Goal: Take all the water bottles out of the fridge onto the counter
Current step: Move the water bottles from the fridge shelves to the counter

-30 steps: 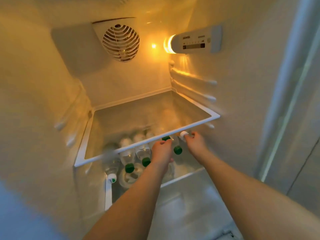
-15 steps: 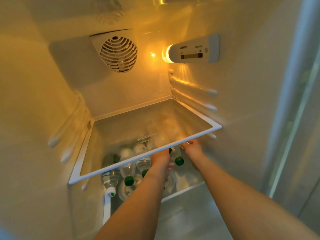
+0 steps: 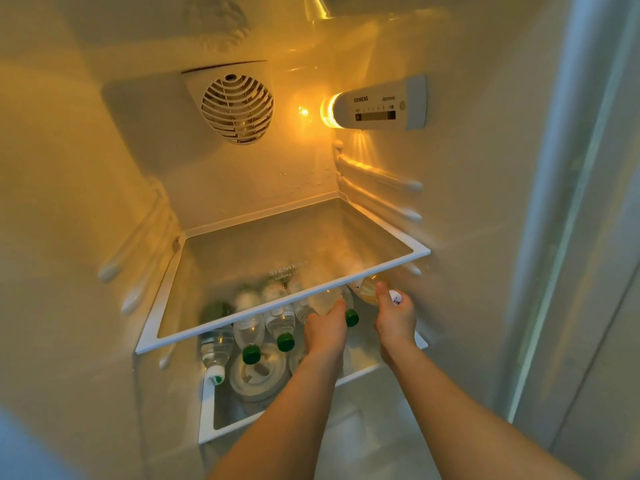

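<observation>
Bottles [image 3: 273, 327] lie on their sides in a row on the lower shelf [image 3: 360, 370] of the fridge [image 3: 69, 202], necks pointing outward, seen partly through the glass shelf [image 3: 284, 308] above them. Three show green caps [image 3: 285, 342], and the leftmost one has a white cap [image 3: 215, 374] with a green mark. Just in front of the row, on the same shelf, stands a round container [image 3: 258, 375] with a pale lid.

Both arms reach in under the glass shelf. The left hand [image 3: 325, 329] is curled round the body of a bottle in the middle of the row, next to the green cap furthest right. The right hand [image 3: 394, 315] grips a yellowish bottle [image 3: 369, 289] at the right end, its thumb lying over the neck and its fingers wrapped beneath; the white cap of that bottle pokes out beside the knuckles. The two hands are near each other but not touching.

Higher up, a round fan grille [image 3: 237, 109] sits in the back wall, and a control panel [image 3: 379, 107] with a glowing lamp is fixed to the right wall. The glass shelf carries nothing.
</observation>
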Available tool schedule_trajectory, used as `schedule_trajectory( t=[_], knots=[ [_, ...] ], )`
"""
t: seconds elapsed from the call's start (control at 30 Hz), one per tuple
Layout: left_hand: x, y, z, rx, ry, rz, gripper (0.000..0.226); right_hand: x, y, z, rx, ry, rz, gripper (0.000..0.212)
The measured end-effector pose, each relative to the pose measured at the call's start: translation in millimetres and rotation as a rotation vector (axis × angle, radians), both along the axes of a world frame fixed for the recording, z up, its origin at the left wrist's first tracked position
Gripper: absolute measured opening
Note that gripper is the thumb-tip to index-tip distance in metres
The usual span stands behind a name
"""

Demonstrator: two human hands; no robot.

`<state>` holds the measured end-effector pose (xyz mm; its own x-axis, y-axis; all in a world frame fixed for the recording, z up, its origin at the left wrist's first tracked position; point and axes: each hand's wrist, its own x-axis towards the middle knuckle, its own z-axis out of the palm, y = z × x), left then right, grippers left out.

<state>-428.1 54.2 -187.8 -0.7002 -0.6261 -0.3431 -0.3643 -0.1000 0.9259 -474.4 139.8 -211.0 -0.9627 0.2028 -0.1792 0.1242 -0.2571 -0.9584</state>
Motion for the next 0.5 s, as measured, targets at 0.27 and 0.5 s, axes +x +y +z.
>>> schedule_trajectory(
  t=[0.27,0.5],
  knots=[
    [58.6,-5.1,-4.3,0.221,0.273,0.042,0.031,32.3,15.2,29.5,0.122,0.104,-0.217,0.032],
    [108.0,-15.2,20.6,0.287,0.284,-0.027,0.024,78.6,42.6,68.1,0.253,0.258,-0.215,0.019]
  ],
)
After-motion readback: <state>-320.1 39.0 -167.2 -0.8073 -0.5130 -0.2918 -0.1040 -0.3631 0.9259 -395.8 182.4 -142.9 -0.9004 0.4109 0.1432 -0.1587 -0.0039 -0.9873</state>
